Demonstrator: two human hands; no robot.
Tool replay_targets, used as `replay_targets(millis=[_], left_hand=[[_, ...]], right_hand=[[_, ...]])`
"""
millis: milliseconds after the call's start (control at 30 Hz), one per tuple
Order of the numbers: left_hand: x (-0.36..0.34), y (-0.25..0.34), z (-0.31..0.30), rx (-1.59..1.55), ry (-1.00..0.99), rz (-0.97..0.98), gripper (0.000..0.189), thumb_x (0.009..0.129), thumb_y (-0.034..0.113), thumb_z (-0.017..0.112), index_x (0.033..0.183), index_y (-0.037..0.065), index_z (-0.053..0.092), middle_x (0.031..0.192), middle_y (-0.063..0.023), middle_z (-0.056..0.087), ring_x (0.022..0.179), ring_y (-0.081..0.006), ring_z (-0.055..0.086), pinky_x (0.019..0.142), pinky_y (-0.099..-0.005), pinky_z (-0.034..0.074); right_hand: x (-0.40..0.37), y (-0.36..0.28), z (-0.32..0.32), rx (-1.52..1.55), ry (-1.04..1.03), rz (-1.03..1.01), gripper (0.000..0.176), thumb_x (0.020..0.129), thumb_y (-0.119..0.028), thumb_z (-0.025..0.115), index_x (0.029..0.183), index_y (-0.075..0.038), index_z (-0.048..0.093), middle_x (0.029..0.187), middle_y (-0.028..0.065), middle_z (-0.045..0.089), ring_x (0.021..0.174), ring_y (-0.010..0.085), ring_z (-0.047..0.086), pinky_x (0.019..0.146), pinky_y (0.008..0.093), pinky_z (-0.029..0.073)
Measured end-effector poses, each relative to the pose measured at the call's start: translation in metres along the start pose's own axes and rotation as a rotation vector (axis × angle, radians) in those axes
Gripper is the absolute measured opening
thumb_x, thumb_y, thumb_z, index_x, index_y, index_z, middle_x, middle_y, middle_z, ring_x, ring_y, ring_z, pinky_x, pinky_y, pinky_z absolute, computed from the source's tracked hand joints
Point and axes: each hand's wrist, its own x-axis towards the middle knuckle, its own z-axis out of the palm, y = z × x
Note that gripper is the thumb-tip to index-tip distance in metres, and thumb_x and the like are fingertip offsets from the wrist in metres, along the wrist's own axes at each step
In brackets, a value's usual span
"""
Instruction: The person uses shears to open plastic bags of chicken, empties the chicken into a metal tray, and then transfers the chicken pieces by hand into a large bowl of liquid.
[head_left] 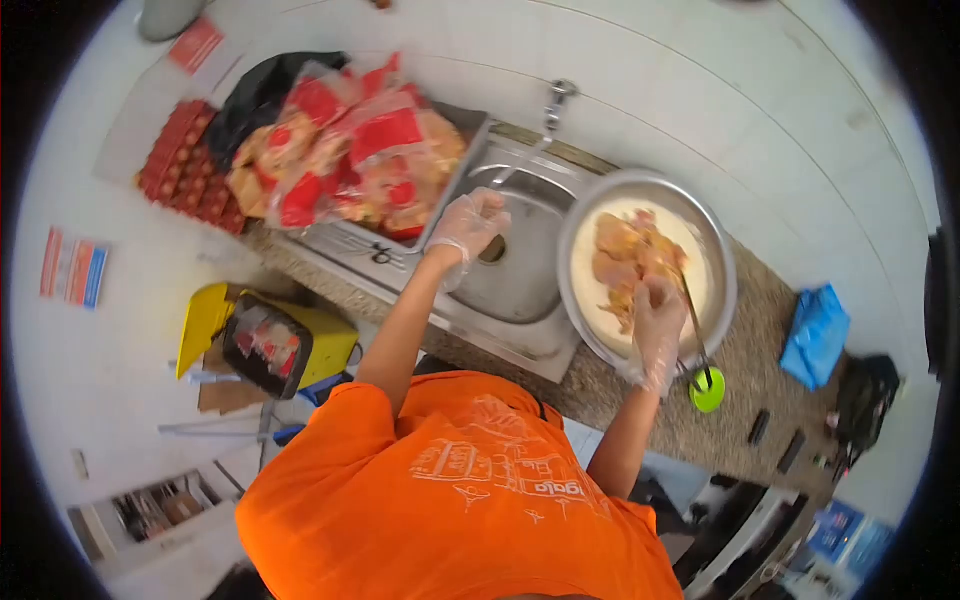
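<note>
A large steel bowl [728,262] stands on the counter right of the sink, holding pale creamy liquid with raw chicken pieces [622,250] on top. My right hand [658,322], in a clear plastic glove, is over the bowl's near part, its fingers pressed together at the lower edge of the chicken. Whether they grip a piece is hidden. A long-handled utensil [696,325] leans in the bowl beside this hand. My left hand [472,228], also gloved, hovers over the left side of the steel sink [520,270], fingers curled, with nothing clearly visible in them.
Left of the sink, a metal tray [462,180] holds bagged chicken [390,150]. Egg trays [185,165] stand farther left. A faucet [552,105] is behind the sink. A yellow bin [325,350] is below left. A green round object [707,390] and blue bag [815,335] lie right.
</note>
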Motion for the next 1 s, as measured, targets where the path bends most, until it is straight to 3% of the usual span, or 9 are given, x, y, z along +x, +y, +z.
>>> replay_targets(millis=[100, 300, 400, 500, 567, 633, 767, 800, 1000], left_hand=[[0.002, -0.004, -0.068, 0.222, 0.165, -0.038, 0.038, 0.087, 0.028, 0.074, 0.115, 0.004, 0.063, 0.104, -0.0181, 0.070, 0.092, -0.0340, 0.069, 0.085, -0.0419, 0.053], [0.044, -0.056, -0.170, 0.344, 0.671, -0.487, 0.056, 0.086, 0.044, 0.073, 0.109, -0.007, 0.065, 0.106, -0.0280, 0.070, 0.106, -0.0361, 0.068, 0.091, -0.0423, 0.052], [0.054, -0.037, -0.200, 0.166, 0.362, -0.574, 0.055, 0.086, 0.043, 0.074, 0.104, -0.009, 0.067, 0.102, -0.0270, 0.071, 0.094, -0.0318, 0.072, 0.082, -0.0399, 0.054], [0.075, -0.128, -0.194, -0.078, 0.283, -0.434, 0.048, 0.089, 0.038, 0.072, 0.104, -0.007, 0.069, 0.098, -0.0226, 0.072, 0.086, -0.0279, 0.072, 0.076, -0.0394, 0.054], [0.067, -0.106, -0.198, -0.247, 0.275, -0.413, 0.041, 0.091, 0.037, 0.069, 0.102, -0.003, 0.071, 0.095, -0.0219, 0.072, 0.086, -0.0331, 0.070, 0.077, -0.0425, 0.053], [0.070, -0.107, -0.209, 0.231, 0.210, -0.006, 0.049, 0.093, 0.038, 0.068, 0.109, -0.008, 0.067, 0.102, -0.0228, 0.073, 0.094, -0.0382, 0.068, 0.085, -0.0459, 0.050], [0.071, -0.093, -0.230, 0.133, 0.203, -0.071, 0.039, 0.092, 0.037, 0.068, 0.110, 0.003, 0.071, 0.105, -0.0220, 0.071, 0.100, -0.0386, 0.066, 0.089, -0.0428, 0.049], [0.075, -0.092, -0.238, -0.009, 0.127, 0.044, 0.037, 0.092, 0.034, 0.068, 0.110, 0.001, 0.070, 0.107, -0.0226, 0.071, 0.095, -0.0376, 0.067, 0.086, -0.0423, 0.050], [0.102, -0.088, -0.237, 0.086, -0.232, 0.001, 0.029, 0.088, 0.022, 0.072, 0.112, 0.005, 0.071, 0.100, -0.0175, 0.072, 0.089, -0.0328, 0.067, 0.083, -0.0396, 0.052]], right_hand=[[-0.003, -0.031, 0.039, 0.191, -0.182, 0.098, 0.016, 0.092, -0.009, 0.063, 0.101, 0.002, 0.070, 0.092, 0.0143, 0.073, 0.083, 0.0214, 0.071, 0.077, 0.0353, 0.054], [0.017, -0.159, 0.147, 0.217, -0.484, -0.423, 0.018, 0.092, -0.009, 0.064, 0.106, 0.000, 0.070, 0.099, 0.0164, 0.072, 0.093, 0.0271, 0.071, 0.083, 0.0354, 0.054], [0.040, -0.233, 0.219, 0.143, -0.642, -0.632, 0.021, 0.093, -0.013, 0.060, 0.106, -0.001, 0.070, 0.103, 0.0197, 0.071, 0.093, 0.0335, 0.070, 0.084, 0.0385, 0.054], [0.082, -0.230, 0.330, 0.017, -0.719, -0.764, 0.023, 0.094, -0.016, 0.056, 0.105, -0.002, 0.070, 0.103, 0.0222, 0.070, 0.094, 0.0360, 0.069, 0.085, 0.0403, 0.054], [0.106, -0.202, 0.395, -0.434, -0.843, -0.971, 0.017, 0.093, -0.015, 0.062, 0.099, -0.001, 0.069, 0.088, 0.0161, 0.070, 0.084, 0.0262, 0.068, 0.078, 0.0363, 0.054], [0.102, -0.214, 0.405, -0.515, -0.883, -1.025, 0.019, 0.093, -0.017, 0.061, 0.102, -0.003, 0.069, 0.091, 0.0150, 0.070, 0.086, 0.0257, 0.069, 0.079, 0.0360, 0.054], [0.091, -0.252, 0.389, -0.772, -1.011, -1.273, 0.029, 0.094, -0.025, 0.056, 0.114, -0.010, 0.071, 0.101, 0.0103, 0.074, 0.093, 0.0236, 0.070, 0.083, 0.0351, 0.055], [0.090, -0.260, 0.383, -0.506, -1.256, -0.954, 0.031, 0.102, -0.028, 0.051, 0.121, -0.011, 0.068, 0.107, 0.0065, 0.072, 0.098, 0.0169, 0.069, 0.084, 0.0327, 0.055], [0.100, -0.189, 0.403, -0.381, -1.207, -0.766, 0.034, 0.101, -0.023, 0.050, 0.125, -0.003, 0.061, 0.114, 0.0142, 0.068, 0.100, 0.0263, 0.067, 0.090, 0.0367, 0.055]])
